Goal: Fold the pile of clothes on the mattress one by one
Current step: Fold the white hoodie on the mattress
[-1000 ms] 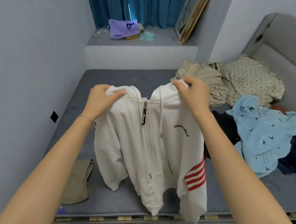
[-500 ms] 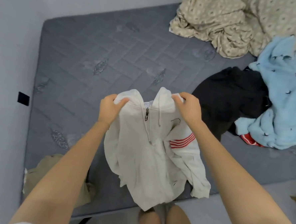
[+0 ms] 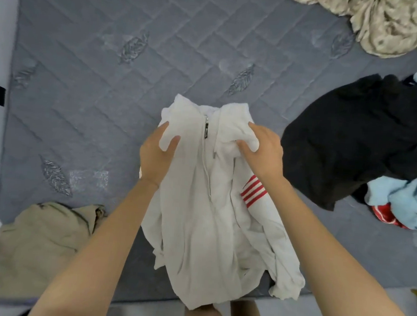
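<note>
White hoodie point(image 3: 205, 226), unfolded, over near edge of mattress point(image 3: 98, 65), shoulders pinched in left grip point(image 3: 157, 152) and right grip point(image 3: 264, 154), both closed; khaki garment point(image 3: 41, 245) at near-left corner seemingly done; black garment point(image 3: 357, 140), blue garment point(image 3: 407, 201) at right edge pending.

Hoodie point(image 3: 205, 231) on mattress point(image 3: 110, 73); garment point(image 3: 38, 245) left; clothes pile point(image 3: 362, 142) right; bedding point(image 3: 386, 24) behind.
</note>
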